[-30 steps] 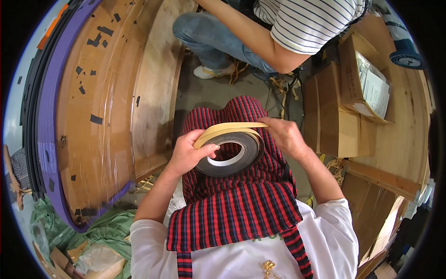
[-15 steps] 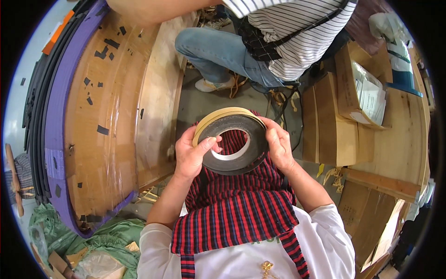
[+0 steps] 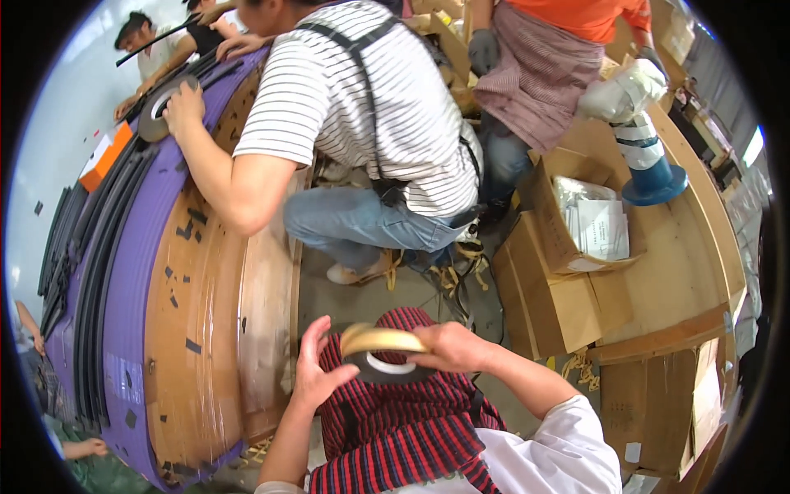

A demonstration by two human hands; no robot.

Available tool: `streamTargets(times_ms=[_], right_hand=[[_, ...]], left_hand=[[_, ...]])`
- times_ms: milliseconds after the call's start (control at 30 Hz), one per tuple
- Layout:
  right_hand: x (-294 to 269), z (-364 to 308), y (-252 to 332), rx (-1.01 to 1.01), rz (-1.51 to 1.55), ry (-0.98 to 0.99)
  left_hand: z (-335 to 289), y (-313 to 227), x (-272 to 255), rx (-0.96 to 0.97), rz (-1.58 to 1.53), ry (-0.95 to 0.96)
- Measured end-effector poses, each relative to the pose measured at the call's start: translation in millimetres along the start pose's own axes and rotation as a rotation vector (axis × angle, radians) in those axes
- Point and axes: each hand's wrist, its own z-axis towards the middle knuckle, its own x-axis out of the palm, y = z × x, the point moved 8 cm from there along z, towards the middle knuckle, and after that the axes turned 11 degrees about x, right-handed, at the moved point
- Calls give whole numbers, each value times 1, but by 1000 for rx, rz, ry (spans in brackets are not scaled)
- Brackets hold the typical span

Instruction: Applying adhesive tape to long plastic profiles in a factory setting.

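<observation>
A thick roll of tape (image 3: 388,339) with a tan outer edge, a black side and a white core ring is over my lap, tilted and slightly blurred. My right hand (image 3: 457,347) grips it at the right, fingers at the rim and toward the core. On the other side my left hand (image 3: 319,370) is off the roll, thumb and fingers spread, the thumb tip close to its edge. Under the roll lies my red-and-black striped apron (image 3: 395,461).
A long bench with purple padding (image 3: 136,272) carries black foam strips (image 3: 103,288) at the left. Ahead, a co-worker in a striped shirt (image 3: 370,90) holds another tape roll (image 3: 152,115). Cardboard boxes (image 3: 535,288) stand right, beside a blue spool (image 3: 654,177).
My left hand has let go of the roll and opened. The roll has tilted in my right hand. The view has lifted, bringing more co-workers and the bench's far end into sight.
</observation>
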Motion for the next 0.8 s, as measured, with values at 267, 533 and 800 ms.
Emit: streamTargets(times_ms=[267,533,800], right_hand=[[20,2,58,-379,-476,-36],[-50,28,48,-203,386,-67],[-34,42,69,-127,1108,5]], left_hand=[[-15,-9,61,-71,512,669],[-5,-34,8,-26,-167,109],[21,-65,-1,228,-718,-167]])
